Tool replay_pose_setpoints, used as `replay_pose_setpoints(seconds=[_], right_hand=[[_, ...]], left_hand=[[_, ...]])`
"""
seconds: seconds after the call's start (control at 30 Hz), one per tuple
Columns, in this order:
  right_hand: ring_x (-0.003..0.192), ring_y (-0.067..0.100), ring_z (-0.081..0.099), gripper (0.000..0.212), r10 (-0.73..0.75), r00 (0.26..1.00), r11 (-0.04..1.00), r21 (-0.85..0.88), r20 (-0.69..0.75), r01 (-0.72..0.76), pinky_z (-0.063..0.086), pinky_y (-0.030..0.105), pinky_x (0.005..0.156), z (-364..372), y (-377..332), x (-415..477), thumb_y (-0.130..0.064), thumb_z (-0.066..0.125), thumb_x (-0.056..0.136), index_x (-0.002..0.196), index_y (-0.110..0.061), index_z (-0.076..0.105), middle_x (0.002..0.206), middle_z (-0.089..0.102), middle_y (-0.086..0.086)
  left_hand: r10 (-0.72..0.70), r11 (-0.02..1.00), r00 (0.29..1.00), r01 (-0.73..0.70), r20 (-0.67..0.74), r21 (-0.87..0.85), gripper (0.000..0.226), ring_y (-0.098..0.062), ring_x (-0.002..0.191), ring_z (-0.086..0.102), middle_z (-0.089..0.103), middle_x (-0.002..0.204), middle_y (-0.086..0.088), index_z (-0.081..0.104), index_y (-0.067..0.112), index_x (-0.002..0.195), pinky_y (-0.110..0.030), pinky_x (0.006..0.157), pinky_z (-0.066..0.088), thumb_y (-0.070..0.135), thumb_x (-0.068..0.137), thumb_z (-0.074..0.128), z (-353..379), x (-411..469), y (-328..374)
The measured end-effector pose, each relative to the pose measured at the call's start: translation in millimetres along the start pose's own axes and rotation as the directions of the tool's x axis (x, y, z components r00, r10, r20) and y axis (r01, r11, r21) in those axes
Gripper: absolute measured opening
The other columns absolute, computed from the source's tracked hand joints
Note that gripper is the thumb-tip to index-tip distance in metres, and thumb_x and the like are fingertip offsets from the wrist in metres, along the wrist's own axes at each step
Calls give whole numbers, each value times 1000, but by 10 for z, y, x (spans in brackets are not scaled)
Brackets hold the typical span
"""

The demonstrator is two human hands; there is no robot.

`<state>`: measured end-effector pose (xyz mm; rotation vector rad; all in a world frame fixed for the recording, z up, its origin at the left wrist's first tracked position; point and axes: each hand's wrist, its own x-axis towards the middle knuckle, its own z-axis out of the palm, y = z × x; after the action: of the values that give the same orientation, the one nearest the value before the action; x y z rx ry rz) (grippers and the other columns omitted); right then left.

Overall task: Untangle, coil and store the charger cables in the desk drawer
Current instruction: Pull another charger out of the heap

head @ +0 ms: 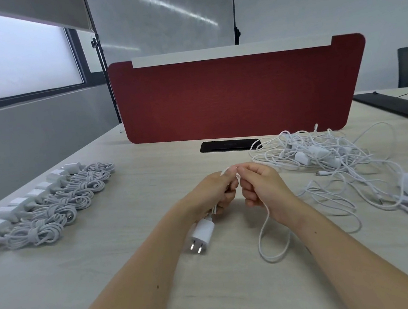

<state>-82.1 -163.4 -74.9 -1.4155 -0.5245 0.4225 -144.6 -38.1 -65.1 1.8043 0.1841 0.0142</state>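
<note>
Where both hands met: above the middle of the bench (141,283), close together, 1 white cable (259,244) running between them.
Left hand (217,193): fingers curled round the cable; the white charger plug (201,233) hung below the palm, its 2 prongs toward the camera.
Right hand (262,185): fingers pinched the cable; a slack loop drooped onto the bench.
Coiled chargers (51,209): a row at the left.
Tangled pile (325,160): on the right, near the red divider (239,92).

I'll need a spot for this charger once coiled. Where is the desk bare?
Bare desk runs between the coiled chargers and the left hand, down to the near edge. Crowded: the tangled cables at right.
</note>
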Motion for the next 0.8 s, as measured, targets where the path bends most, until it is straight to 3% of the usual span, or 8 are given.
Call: replay_pose_setpoints(seconds=[0.07, 0.13, 0.27, 0.37, 0.47, 0.57, 0.67, 0.8], right_hand=[[39, 8, 31, 18, 26, 999, 1000, 3, 36, -26, 33, 21, 36, 15, 8, -4, -13, 48, 102, 110, -14, 64, 55, 37, -3], [38, 8, 29, 16, 46, 997, 999, -3, 60, -46, 30, 20, 35, 20, 18, -9, -15, 49, 102, 116, -17, 58, 55, 39, -4], [38, 9, 28, 7, 65, 996, 995, -86, 65, -60, 25, 20, 37, 11, 24, -10, -16, 48, 102, 106, -15, 53, 54, 43, -4], [38, 9, 25, 11, 121, 986, 981, -165, 118, -101, 23, 19, 37, 36, 52, -11, -18, 48, 103, 94, -15, 55, 55, 43, -1], [37, 9, 24, 15, 155, 973, 963, -244, 169, -111, 20, 18, 36, 43, 54, -35, -18, 48, 103, 96, -11, 60, 56, 46, 0], [35, 8, 27, 17, 142, 969, 935, -348, 204, -64, 21, 19, 36, 24, 18, -62, -19, 52, 101, 96, -11, 66, 57, 51, 1], [35, 9, 30, 19, 121, 972, 882, -472, 203, -11, 22, 19, 36, -7, -35, -88, -23, 61, 96, 87, -9, 71, 54, 50, 0], [39, 8, 31, 22, 30, 979, 885, -462, 200, 67, 24, 18, 39, -76, -106, -101, -22, 72, 86, 68, -11, 68, 50, 43, 0]], left_hand=[[93, 992, 975, -72, -203, 108, 44, -10, 42, 32, 40, 46, 6, 52, 15, 80, -22, 43, 28, 40, 107, 27, -13, 62, -52], [131, 990, 937, -107, -325, 90, 44, -9, 43, 39, 53, 59, 2, 61, 17, 90, -21, 45, 34, 40, 107, 28, -52, 115, -97], [-12, 951, 914, -115, -406, -286, 46, -11, 52, 46, 64, 84, -5, 67, 16, 101, -23, 45, 39, 38, 108, 27, -113, 159, -100], [-147, 804, 892, -145, -428, -577, 48, -14, 63, 55, 69, 73, -3, 63, 12, 90, -25, 54, 47, 39, 108, 28, -158, 178, -76], [-271, 541, 883, -191, -384, -819, 47, -20, 59, 66, 59, 52, -3, 51, 12, 76, -35, 64, 56, 43, 107, 31, -213, 173, -79], [-338, 422, 861, -222, -380, -879, 48, -11, 34, 48, 40, 42, 4, 43, 17, 70, -22, 43, 50, 48, 105, 33, -240, 138, -58], [-362, 531, 813, -221, -455, -818, 46, -7, 32, 23, 29, 43, 7, 38, 20, 69, -15, 34, 20, 49, 105, 32, -306, 131, -58], [-226, 854, 759, -148, -611, -499, 41, -9, 40, 16, 22, 55, 6, 30, 25, 70, -22, 39, 12, 48, 104, 32, -390, 103, -86]])
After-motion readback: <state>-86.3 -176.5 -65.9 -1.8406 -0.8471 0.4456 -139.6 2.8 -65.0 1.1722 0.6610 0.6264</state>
